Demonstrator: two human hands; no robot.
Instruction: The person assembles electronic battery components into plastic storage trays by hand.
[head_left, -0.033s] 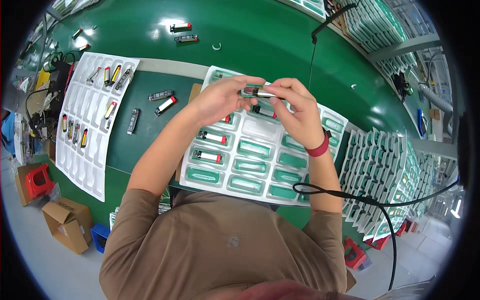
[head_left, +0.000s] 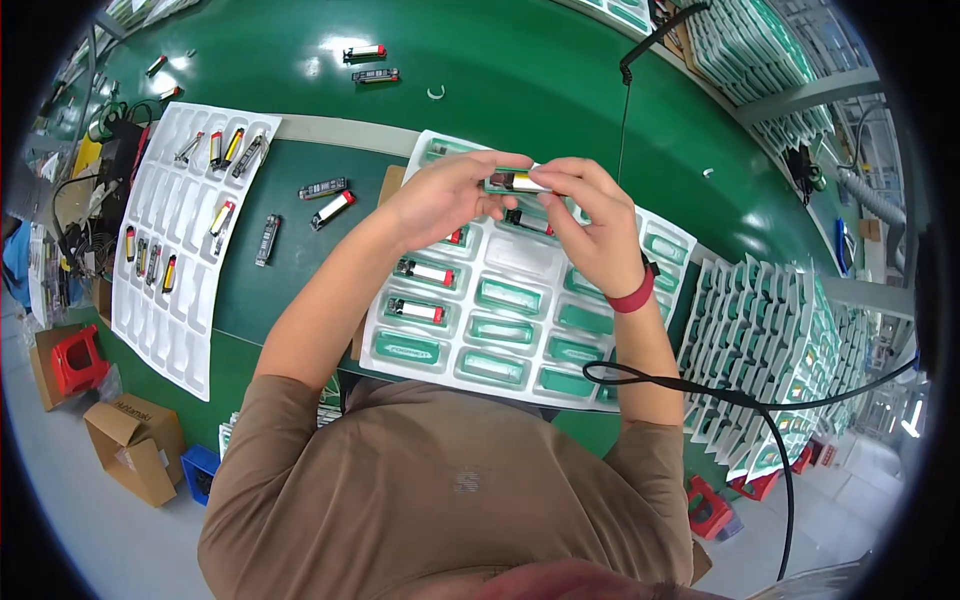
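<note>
Above the far part of a white tray (head_left: 460, 372), a small circuit-board piece with a white-and-yellow battery cell (head_left: 523, 183) sits in a greenish shell between my hands. My left hand (head_left: 440, 205) curls around its left end, thumb and fingers at the shell. Thumb and fingertips of my right hand (head_left: 598, 225) pinch the right end. The tray's pockets hold translucent green shells (head_left: 407, 348). Some of these carry a red-ended battery piece (head_left: 420, 312). Another dark battery piece (head_left: 532, 222) lies just below my hands. My fingers partly hide the held piece.
A second white tray (head_left: 180, 230) on the left holds several battery pieces. Loose ones, including a red-ended piece (head_left: 333, 210), lie between the trays. Stacked trays (head_left: 745, 360) stand at right. A black cable (head_left: 700, 392) loops over my right forearm.
The held battery piece has turned slightly, so more of its yellow-and-white face shows. Both hands stay in nearly the same place.
</note>
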